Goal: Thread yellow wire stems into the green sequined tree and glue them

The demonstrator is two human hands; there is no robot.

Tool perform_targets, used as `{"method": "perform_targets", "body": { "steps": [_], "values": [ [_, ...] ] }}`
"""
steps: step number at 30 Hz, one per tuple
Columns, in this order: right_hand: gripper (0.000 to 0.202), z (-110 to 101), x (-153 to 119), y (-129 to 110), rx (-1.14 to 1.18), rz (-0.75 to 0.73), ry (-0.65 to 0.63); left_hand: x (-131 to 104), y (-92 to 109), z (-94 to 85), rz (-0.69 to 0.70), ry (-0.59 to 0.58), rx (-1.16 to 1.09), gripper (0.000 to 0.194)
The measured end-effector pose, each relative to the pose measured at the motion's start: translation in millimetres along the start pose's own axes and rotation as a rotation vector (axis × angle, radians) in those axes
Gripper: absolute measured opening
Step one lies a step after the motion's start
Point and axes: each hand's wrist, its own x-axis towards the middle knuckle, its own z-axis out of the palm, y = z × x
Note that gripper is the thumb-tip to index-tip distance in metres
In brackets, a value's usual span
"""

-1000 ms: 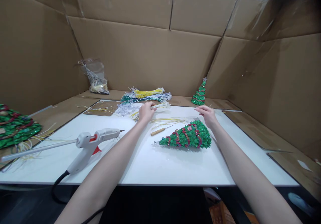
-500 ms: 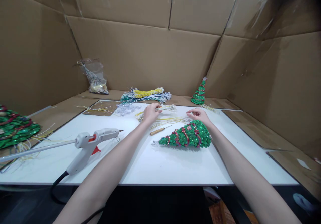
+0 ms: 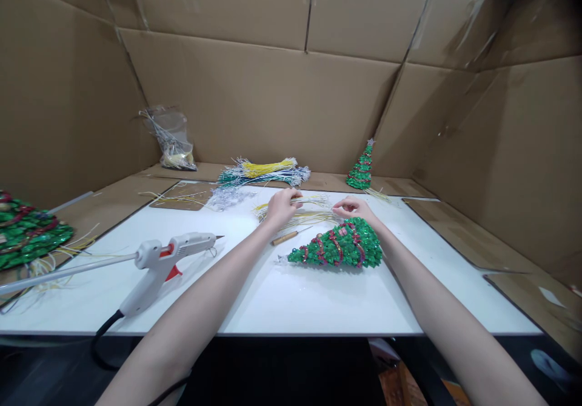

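Observation:
My left hand is closed round a bundle of thin white-and-yellow wires, whose ends stick out to the right. More loose yellow wires lie on the white board just below it. To the right, my right hand has its thumb and fingertips pinched together near the wire ends; whatever is between them is too small to make out. In front of the hands a green tinsel Christmas tree with red garland lies on its side, star to the left. A wooden-handled awl rests beside its tip.
At the left stands a white glue gun with its cord. Behind are wire bundles, a plastic bag and a small upright tree. Another tree is at the left edge. Cardboard walls enclose the board.
My left hand has moved slightly to the right with the wire bundle. My right hand has shifted a little left, its fingertips now pinched close to the wire ends.

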Motion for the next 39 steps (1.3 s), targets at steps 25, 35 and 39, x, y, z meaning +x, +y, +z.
{"method": "perform_targets", "body": {
  "steps": [25, 35, 39],
  "values": [
    [0.024, -11.3, 1.1, -3.4, 0.233, 0.100, 0.216, 4.9, -11.4, -3.3, -0.044, 0.022, 0.040, 0.020],
    [0.010, -23.0, 2.4, 12.7, 0.416, 0.257, 0.488, 10.2, -29.2, -14.3, -0.141, 0.068, 0.096, 0.020],
    [0.007, -25.5, 3.2, 14.7, 0.477, 0.293, 0.596, 10.3, -30.2, -14.3, -0.146, 0.076, 0.107, 0.018]
  ]
}}
